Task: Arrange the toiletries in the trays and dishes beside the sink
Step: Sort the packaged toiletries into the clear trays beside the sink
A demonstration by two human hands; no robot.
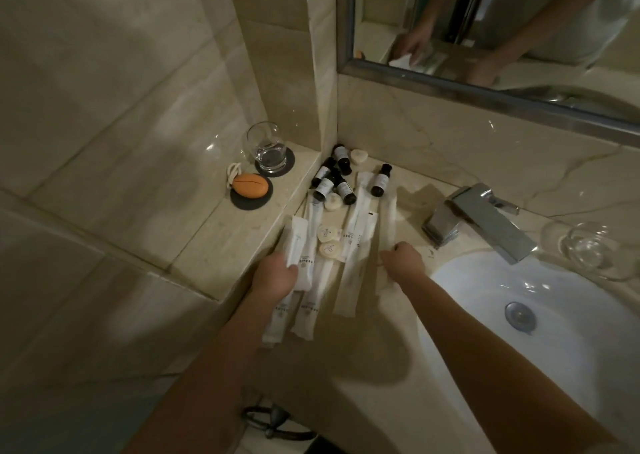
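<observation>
Toiletries lie scattered on the marble counter left of the sink: several small dark bottles, round white soaps and several long white sachets. My left hand grips a white sachet at the pile's left edge. My right hand is curled at the near end of the rightmost long sachet and seems to pinch it, though the fingers are hidden. An orange soap sits on a dark round dish on the raised ledge.
A glass tumbler stands on a dark coaster on the ledge. The chrome tap and white basin are to the right, with a clear glass dish beyond the tap. A mirror hangs above.
</observation>
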